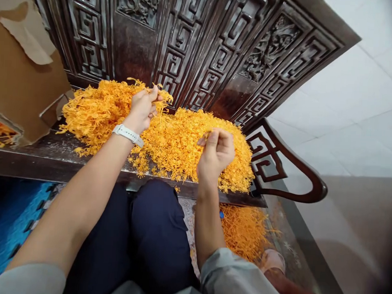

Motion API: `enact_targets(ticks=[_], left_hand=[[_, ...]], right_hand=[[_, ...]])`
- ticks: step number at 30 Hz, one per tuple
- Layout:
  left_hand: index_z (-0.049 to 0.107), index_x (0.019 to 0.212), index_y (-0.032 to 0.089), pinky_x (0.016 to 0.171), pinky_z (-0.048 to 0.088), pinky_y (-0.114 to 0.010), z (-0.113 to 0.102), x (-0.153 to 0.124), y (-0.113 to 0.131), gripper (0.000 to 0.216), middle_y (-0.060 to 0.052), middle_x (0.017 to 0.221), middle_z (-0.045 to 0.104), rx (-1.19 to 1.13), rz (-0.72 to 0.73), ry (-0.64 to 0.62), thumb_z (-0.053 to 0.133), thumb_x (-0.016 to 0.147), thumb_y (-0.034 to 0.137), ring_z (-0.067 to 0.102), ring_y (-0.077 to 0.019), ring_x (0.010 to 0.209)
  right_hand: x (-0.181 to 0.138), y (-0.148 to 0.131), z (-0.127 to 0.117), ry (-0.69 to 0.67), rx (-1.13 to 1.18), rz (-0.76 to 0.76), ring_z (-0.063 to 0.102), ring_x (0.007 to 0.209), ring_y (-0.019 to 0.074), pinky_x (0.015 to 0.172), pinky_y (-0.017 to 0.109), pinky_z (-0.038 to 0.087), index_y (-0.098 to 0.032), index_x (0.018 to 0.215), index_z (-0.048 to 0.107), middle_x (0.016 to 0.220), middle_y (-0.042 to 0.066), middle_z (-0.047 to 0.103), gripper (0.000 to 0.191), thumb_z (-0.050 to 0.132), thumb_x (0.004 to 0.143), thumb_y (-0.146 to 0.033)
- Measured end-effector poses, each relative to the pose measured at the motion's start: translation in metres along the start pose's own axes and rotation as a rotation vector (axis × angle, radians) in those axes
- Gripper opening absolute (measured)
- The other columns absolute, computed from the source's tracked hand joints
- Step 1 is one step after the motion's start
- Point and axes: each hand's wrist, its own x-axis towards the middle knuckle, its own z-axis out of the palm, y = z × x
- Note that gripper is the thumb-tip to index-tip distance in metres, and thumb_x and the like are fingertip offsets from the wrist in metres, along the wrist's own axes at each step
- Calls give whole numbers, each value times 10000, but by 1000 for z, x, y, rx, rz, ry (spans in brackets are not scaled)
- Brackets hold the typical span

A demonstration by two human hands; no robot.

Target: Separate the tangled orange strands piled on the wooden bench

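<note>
A big heap of thin orange strands [170, 142] covers the seat of a dark carved wooden bench [54, 159]. My left hand [144, 106], with a white watch on the wrist, reaches into the far side of the heap and pinches a few strands between its closed fingers. My right hand [217, 152] hovers above the heap's right part, fingers curled shut on a small tuft of strands.
A carved backrest [199, 44] rises behind the heap, and a curved armrest [288, 167] closes the right end. A brown cardboard box [21, 81] stands at the left. More orange strands [244, 230] lie on the floor below; a blue mat [7, 217] lies bottom left.
</note>
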Motion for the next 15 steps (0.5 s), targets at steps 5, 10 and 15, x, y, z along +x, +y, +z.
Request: enact_targets(ticks=[5,10,15], left_hand=[[633,853,195,379,180,-232,9,-13,-3,213,-5,752,671,97,-4,-244,797,915,316,248,-19,393],[619,850,193,380,220,-216,15,-17,-3,206,-3,766,680,117,-24,-310,766,941,305,278,-16,391],[632,852,192,390,183,-208,19,-23,-6,175,17,711,598,159,-14,-395,739,962,277,287,-19,409]], right_hand=[[28,18,-22,31,101,183,586,629,92,609,269,509,-243,931,589,840,0,637,212,706,924,-419],[28,16,-24,-2,107,320,484,517,90,519,255,452,-265,931,526,683,-37,554,327,681,921,-551],[41,48,-40,41,-146,285,665,1045,210,888,412,577,-275,1247,588,1186,90,660,500,697,884,-601]])
